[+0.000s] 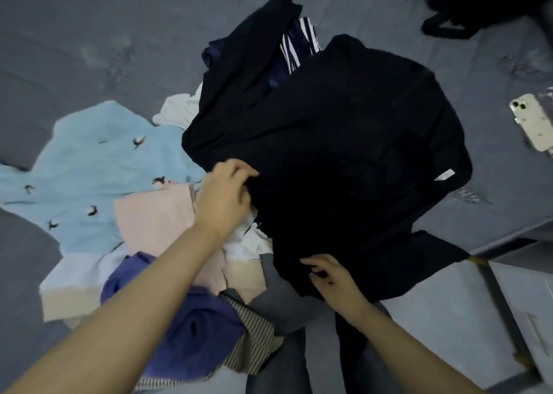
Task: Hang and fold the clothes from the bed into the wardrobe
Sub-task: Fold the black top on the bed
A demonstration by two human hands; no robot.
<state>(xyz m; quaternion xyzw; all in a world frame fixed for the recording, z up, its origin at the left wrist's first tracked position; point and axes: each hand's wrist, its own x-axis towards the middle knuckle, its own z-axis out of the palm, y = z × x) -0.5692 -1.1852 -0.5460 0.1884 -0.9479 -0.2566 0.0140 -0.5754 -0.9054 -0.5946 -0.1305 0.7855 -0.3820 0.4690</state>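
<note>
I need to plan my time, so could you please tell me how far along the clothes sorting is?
Nothing looks hung or folded yet. In hand: the left hand and right hand both grip the black garment. Left: the light blue top, pink piece and purple garment lie heaped on the bed.

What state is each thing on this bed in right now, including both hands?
Large black garment: spread over the pile, gripped at two edges.
Left hand: pinches the black garment's edge.
Right hand: fingers curled on its near hem.
Light blue bird-print top: lying flat, unfolded.
Pink cloth: crumpled.
Purple garment: bunched.
White phone: face down.
</note>
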